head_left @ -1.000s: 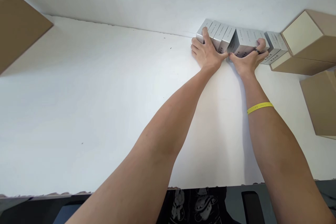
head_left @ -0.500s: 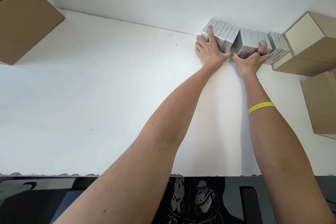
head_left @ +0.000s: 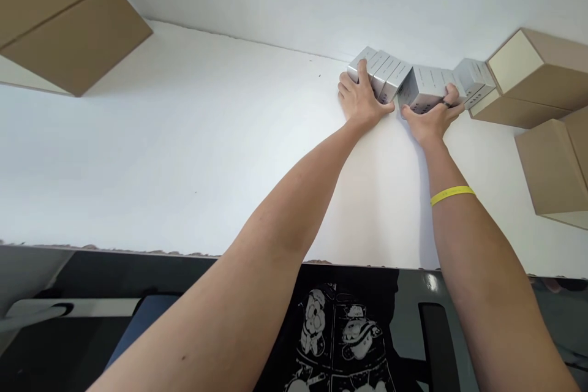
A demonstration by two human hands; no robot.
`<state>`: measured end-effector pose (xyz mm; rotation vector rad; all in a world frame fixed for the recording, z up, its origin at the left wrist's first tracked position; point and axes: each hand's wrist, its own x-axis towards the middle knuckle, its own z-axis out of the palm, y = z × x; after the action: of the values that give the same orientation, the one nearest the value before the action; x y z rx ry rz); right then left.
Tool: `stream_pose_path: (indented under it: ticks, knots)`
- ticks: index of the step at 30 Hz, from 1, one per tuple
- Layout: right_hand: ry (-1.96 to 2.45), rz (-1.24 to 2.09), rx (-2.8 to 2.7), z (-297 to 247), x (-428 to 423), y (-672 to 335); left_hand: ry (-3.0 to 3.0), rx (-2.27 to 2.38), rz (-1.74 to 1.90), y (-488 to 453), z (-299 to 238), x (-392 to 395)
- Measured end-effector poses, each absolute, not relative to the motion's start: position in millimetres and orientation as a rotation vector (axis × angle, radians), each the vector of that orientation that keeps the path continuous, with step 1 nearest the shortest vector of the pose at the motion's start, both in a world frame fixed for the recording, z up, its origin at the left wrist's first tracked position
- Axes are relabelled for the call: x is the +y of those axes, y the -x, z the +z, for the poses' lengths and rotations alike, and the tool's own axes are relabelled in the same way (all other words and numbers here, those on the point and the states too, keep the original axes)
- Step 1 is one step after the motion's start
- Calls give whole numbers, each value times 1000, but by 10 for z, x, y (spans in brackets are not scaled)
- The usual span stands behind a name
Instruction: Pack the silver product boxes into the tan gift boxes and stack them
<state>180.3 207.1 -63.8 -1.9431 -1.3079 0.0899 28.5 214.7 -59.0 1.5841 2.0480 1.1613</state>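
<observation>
Near the back wall, a row of small silver-grey boxes stands in groups. My left hand (head_left: pixel 362 99) is closed around the left group of boxes (head_left: pixel 389 68), fingers on its left side and top, thumb at the front right. Beside it, my right hand (head_left: pixel 432 124) clasps the middle group of boxes (head_left: pixel 428 82), thumb at its front left corner and fingers round the right side. A narrow wedge-shaped gap lies between these two groups. Just right of my right hand stand more grey boxes (head_left: pixel 474 76), and their lower left part is partly covered by my fingers.
A cardboard box (head_left: pixel 533 79) stands at the right by the wall, with another cardboard box (head_left: pixel 551 162) in front of it. At the upper left is a large cardboard box (head_left: pixel 87 30). The white tabletop (head_left: pixel 160 135) has a rough front edge; a chair armrest (head_left: pixel 438 343) shows below.
My thumbs, nearly touching before, are now slightly apart. The left and middle box groups have shifted a little within my hands' grip. The whole view has also shifted, showing more below the table edge.
</observation>
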Motion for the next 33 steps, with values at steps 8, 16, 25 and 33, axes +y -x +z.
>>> stream_pose_path:
  ticks: [8,16,25,33]
  knots:
    - [1877,170,-1327,-677,1285,-1605,-1550,1978,1178,-45,-509,1238]
    - [1410,428,-1936,-698,-243,-1924,-1858,1449,1002,1144,-553,-331]
    - [957,390,-2404,-551,-218,-2192,-2263,801,699,1786,-498,-193]
    - [1040,222,-2444,-253,-357,-2345,-1918,1211,593,1926,-154,-548]
